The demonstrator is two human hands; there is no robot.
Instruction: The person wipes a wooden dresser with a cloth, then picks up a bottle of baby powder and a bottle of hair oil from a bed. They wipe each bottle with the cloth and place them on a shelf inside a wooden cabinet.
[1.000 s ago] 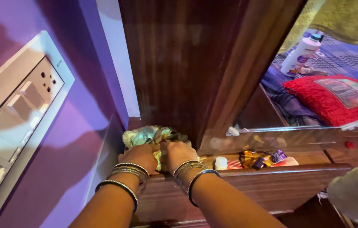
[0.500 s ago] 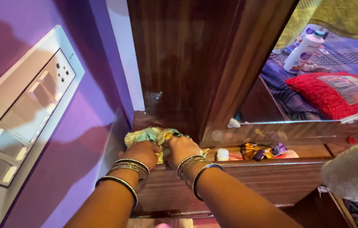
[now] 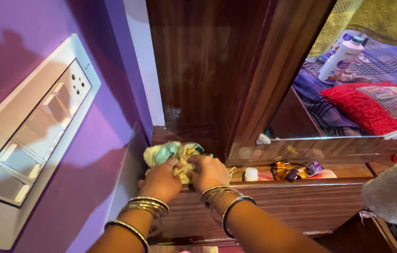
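a home bedroom: wooden dressing table [image 3: 273, 206], mirror [image 3: 348, 93] reflecting a bed [image 3: 385, 65].

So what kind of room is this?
Probably a bedroom: a wooden dressing table whose mirror reflects a red pillow on bedding, beside a purple wall with a switchboard.

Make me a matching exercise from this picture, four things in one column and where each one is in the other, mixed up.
Things:
1. crumpled cloth
2. switch panel
3. white bottle
4. red cushion

Places:
A. on the purple wall
B. lying in the mirror's reflection, below the bottle
C. under both hands, on the wooden ledge
D. standing on the striped bedding in the reflection

Pairs: 1-C, 2-A, 3-D, 4-B
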